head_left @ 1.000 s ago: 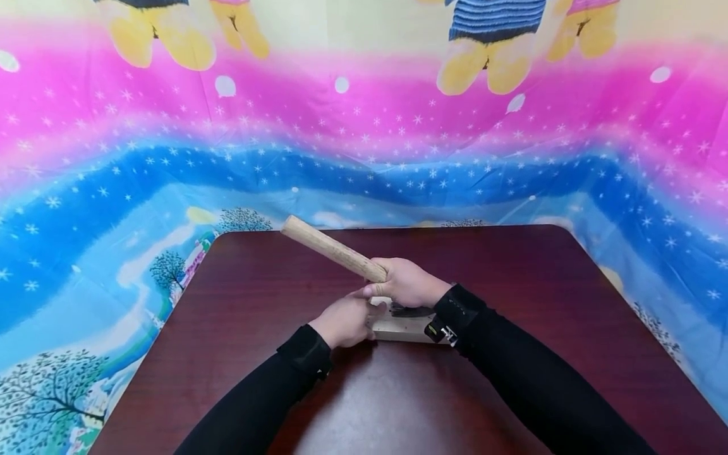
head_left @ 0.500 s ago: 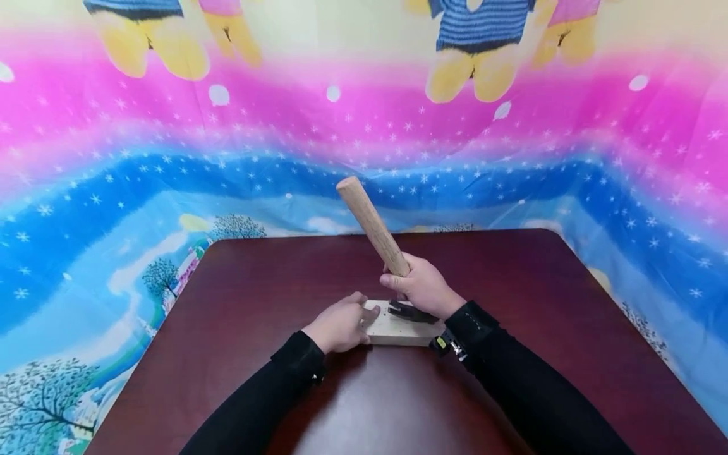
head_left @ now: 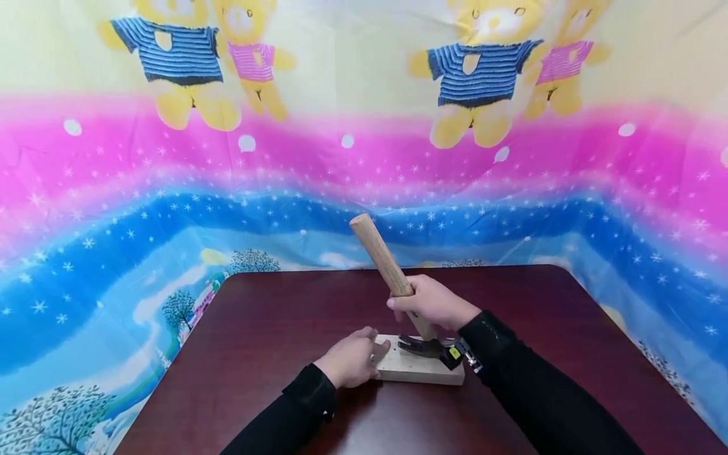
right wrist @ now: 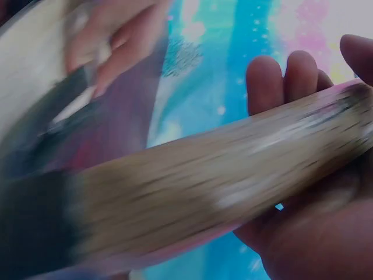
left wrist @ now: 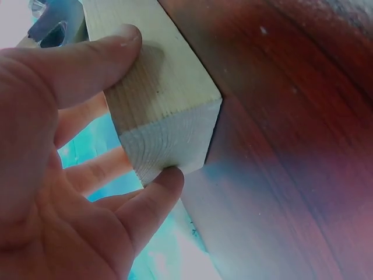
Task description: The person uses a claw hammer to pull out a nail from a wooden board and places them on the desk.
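Observation:
A claw hammer (head_left: 383,256) stands with its pale wooden handle up and leaning left; its dark head lies close over a light wooden block (head_left: 419,376). My right hand (head_left: 435,302) grips the lower half of the handle, with the claw pointing left. In the right wrist view the handle (right wrist: 192,175) crosses the palm, blurred. My left hand (head_left: 349,360) holds the block's left end. The left wrist view shows its thumb on the block's top face (left wrist: 169,76) and a fingertip against the end face. Small dark marks dot the top near the claw.
The block lies on a dark red-brown table (head_left: 284,303) with rounded far corners. A printed cloth (head_left: 341,164) with bears and snowflakes hangs behind and along both sides. Black sleeves cover both arms.
The hammer's handle has swung from leaning far left to steeper, and more of it shows below my right hand. My left fingers have parted from the right hand. The head view has tilted up.

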Demonstrator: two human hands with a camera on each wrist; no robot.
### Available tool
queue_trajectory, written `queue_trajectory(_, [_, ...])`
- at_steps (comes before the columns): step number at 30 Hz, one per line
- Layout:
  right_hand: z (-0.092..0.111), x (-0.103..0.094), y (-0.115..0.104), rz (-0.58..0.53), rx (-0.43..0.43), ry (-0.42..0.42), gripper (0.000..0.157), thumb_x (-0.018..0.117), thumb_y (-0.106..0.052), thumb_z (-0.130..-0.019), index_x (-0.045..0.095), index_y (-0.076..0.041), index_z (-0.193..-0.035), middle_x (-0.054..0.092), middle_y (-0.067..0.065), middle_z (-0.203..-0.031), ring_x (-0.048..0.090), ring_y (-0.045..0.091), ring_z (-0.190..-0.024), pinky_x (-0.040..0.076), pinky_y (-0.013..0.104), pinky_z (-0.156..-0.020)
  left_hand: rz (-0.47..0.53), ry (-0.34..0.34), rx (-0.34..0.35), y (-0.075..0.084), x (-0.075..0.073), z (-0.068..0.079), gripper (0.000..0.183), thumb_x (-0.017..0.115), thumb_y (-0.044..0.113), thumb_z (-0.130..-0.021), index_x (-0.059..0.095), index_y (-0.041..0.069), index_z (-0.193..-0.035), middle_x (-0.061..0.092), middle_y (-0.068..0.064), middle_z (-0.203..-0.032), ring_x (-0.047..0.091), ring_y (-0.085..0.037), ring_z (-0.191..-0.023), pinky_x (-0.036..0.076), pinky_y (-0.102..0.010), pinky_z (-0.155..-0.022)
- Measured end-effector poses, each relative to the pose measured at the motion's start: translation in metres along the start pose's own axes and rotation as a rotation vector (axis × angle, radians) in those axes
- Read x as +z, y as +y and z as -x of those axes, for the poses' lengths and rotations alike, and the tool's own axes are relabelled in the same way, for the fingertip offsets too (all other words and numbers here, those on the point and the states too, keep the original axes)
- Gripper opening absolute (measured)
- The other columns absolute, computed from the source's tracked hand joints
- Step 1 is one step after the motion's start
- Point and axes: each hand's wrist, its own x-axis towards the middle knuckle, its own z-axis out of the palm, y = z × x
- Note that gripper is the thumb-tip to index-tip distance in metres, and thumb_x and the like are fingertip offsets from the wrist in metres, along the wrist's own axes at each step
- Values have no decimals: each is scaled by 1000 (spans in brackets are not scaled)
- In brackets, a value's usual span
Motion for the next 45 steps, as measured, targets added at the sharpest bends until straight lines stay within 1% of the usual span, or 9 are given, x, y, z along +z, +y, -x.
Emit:
queue_trajectory(7, [-31,-18,-62,-109,-95,-90,43,64,-45,-77,59,-5,-93,61,14,-78,59,30,-80,43,41,-76,0,1,70,-5,0,-2,59,67,38,-77,44,32,-131,43,-6,-131,41,-15,-119,41,-26,-86])
queue_trajectory(12, [-45,-27,-100,-304,-168,-191,49,53,-48,-84,56,0,-97,55,16,-75,54,38,-78,43,44,-79,-3,15,54,-4,1,-2,58,67,39,-77,44,33,-130,42,-3,-128,44,-11,-113,42,-23,-80])
queue_trajectory(15, [-52,-30,-116,-366,-158,-228,60,46,-55,-85,54,3,-95,53,17,-75,52,39,-75,43,45,-78,7,21,38,-3,2,1,58,68,39,-76,45,34,-129,43,-2,-127,46,-10,-109,42,-22,-79])
queue_trajectory(19, [-59,-27,-121,-426,-48,-218,65,46,-59,-83,53,6,-86,51,14,-70,52,29,-64,46,41,-70,14,13,27,-1,6,2,58,68,40,-75,45,35,-128,44,-1,-125,47,-9,-105,43,-22,-77])
queue_trajectory(24, [-61,-19,-117,-474,43,-184,51,49,-48,-86,52,2,-77,47,9,-63,43,22,-52,44,35,-56,31,10,17,-3,9,2,58,69,40,-75,46,36,-128,44,0,-124,47,-9,-105,43,-21,-76])
queue_trajectory(29, [-65,-9,-116,-449,14,-175,41,44,-39,-85,47,-1,-68,39,6,-58,32,21,-48,36,32,-50,46,19,25,-4,6,1,58,69,38,-75,46,34,-128,43,-1,-128,44,-12,-114,43,-22,-80])
queue_trajectory(35, [-63,0,-111,-426,14,-180,41,45,-40,-83,47,-2,-69,38,5,-60,32,20,-47,36,34,-49,56,-10,48,-1,8,-2,58,67,37,-78,43,32,-131,41,-1,-132,37,-12,-122,41,-23,-86])
queue_trajectory(41, [-52,-18,-103,-505,-22,-96,41,44,-39,-85,48,-1,-69,36,6,-56,32,20,-47,37,34,-51,39,3,69,-2,11,-7,59,68,37,-77,43,32,-130,43,-2,-124,45,-9,-105,41,-18,-73])
queue_trajectory(45, [-49,-32,-104,-547,-68,-103,41,43,-39,-86,49,-2,-70,37,6,-57,33,19,-48,37,33,-53,29,24,44,-7,7,-8,60,70,35,-75,45,31,-129,43,-3,-124,45,-9,-106,41,-19,-73])
